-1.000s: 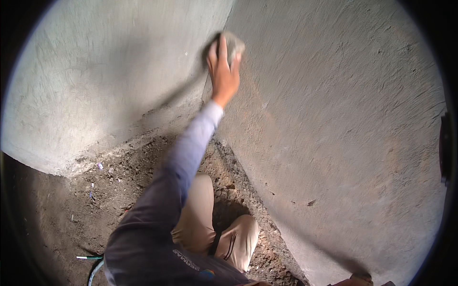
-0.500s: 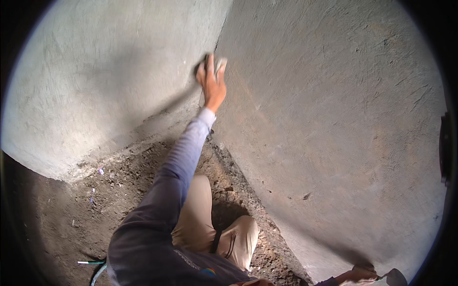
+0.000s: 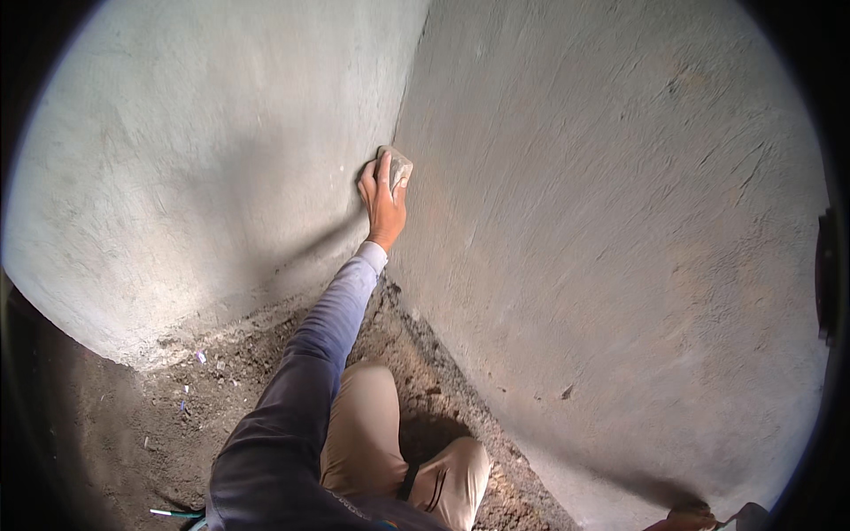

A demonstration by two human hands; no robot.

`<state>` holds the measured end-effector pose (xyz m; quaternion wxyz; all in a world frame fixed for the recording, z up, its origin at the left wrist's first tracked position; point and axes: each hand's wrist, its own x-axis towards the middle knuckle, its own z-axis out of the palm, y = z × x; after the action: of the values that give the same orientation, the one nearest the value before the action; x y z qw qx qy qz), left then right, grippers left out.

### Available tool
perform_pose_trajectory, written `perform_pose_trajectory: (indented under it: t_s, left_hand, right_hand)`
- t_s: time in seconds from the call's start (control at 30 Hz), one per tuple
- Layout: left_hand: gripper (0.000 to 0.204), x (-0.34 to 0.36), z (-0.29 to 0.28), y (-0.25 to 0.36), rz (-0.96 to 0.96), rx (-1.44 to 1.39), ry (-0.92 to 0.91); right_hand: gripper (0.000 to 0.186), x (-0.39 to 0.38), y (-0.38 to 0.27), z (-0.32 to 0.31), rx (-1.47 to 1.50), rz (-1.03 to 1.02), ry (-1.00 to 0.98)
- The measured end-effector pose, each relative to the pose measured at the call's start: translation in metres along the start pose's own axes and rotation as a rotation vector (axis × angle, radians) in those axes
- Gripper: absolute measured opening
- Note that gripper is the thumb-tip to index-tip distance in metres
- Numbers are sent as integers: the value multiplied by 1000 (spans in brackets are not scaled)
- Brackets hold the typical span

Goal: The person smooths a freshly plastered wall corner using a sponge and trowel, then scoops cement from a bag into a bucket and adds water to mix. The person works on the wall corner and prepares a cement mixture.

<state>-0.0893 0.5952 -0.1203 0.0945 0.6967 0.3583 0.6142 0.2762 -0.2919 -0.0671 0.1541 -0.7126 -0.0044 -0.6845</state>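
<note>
My left hand reaches up to the inside corner where two plastered walls meet. Its fingers are closed around a small grey-beige block with rounded corners, pressed into the corner; I cannot tell whether it is sponge or something harder. Low at the right edge, my right hand is wrapped round a trowel. Only part of the trowel's dark blade shows, close to the right wall, and the lower picture edge cuts off the rest.
A pale, smoother wall stands left, a rougher grey-brown wall right. Loose soil with small scraps lies along the left wall's foot. My bent knees are near the corner, beside a dark hollow. A green-and-white stick-like thing lies lower left.
The view has shifted, so walls and ground sit lower in the picture. My left hand stays near the same stretch of corner, and its block shows more clearly. The trowel remains in my right hand.
</note>
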Motion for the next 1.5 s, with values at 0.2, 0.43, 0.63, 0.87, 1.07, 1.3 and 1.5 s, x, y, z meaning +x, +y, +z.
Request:
perform_pose_trajectory:
  t_s: [0.2,0.43,0.63,0.87,1.07,1.3,1.5]
  left_hand:
    - [69,193,-11,118,320,53,187]
    - [69,190,-10,134,235,-102,175]
    - [67,93,-11,49,203,104,55]
    - [69,250,-38,214,204,-62,115]
    - [70,135,-3,131,229,-113,132]
    - [77,-122,6,27,37,14,-64]
    - [73,147,-13,137,349,51,96]
  right_hand:
    - [32,8,-13,-7,-23,-73,5]
    - [30,14,-22,-1,-37,-92,27]
    - [28,7,-22,4,-26,-85,18]
    - [27,22,-18,-5,-42,-136,43]
    - [25,0,-29,-7,-47,-110,22]
    - [23,-12,-36,-13,-42,-48,46]
    - [21,14,-21,-10,-49,-105,50]
